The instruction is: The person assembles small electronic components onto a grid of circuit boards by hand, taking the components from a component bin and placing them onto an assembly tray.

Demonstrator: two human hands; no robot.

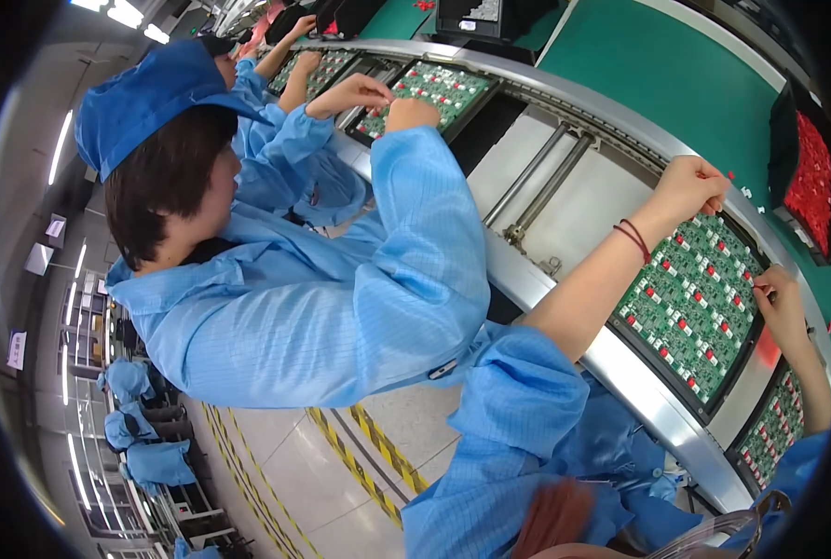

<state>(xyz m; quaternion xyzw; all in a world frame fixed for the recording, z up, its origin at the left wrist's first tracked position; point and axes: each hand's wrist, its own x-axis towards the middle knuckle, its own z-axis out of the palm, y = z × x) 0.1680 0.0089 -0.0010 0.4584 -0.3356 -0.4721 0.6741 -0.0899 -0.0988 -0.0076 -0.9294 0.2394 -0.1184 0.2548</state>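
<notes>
My left hand [687,188], with a dark red band round its wrist, is over the far edge of a green circuit board panel [653,321]. Its fingers are curled together, and whatever they hold is hidden. At the panel's right edge, my right hand [781,300] has thumb and fingertips pinched; anything between them is too small to make out. The panel sits in a black frame [708,412] and carries rows of small red and white parts.
A black bin of red parts [810,168] stands on the green bench [639,70] at right. Metal conveyor rails [551,182] run between panels. Another panel [771,429] lies nearer. At left, a co-worker in blue [276,326] reaches over a farther panel [434,91].
</notes>
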